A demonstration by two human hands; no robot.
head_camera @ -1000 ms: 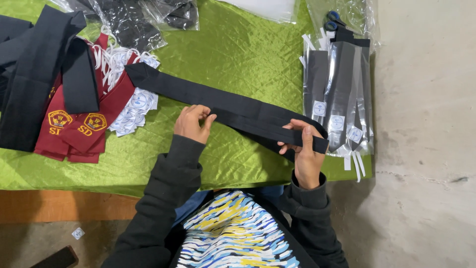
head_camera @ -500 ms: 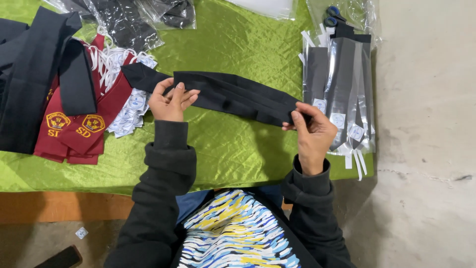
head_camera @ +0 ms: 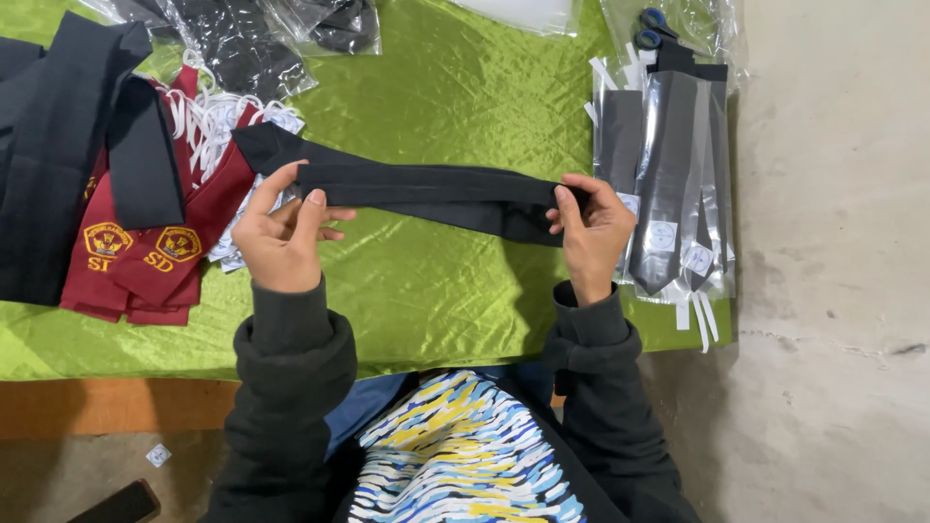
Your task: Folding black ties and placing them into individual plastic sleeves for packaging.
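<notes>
A long black necktie (head_camera: 426, 192) is stretched level above the green cloth (head_camera: 455, 281). My left hand (head_camera: 281, 232) pinches it near its pointed wide end, which points to the upper left. My right hand (head_camera: 593, 230) grips the folded other end. Both hands hold the tie off the cloth.
Maroon ties with yellow badges (head_camera: 145, 252) and black ties (head_camera: 68, 145) lie at the left. Bagged dark ties (head_camera: 668, 174) are stacked at the right edge, with scissors (head_camera: 654, 29) above them. Plastic bags (head_camera: 252, 39) lie at the back. A dark phone (head_camera: 111, 504) lies on the floor.
The tie has been folded shorter and raised. My left hand slid left toward the wide end, and my right hand moved up, drawing the tie level.
</notes>
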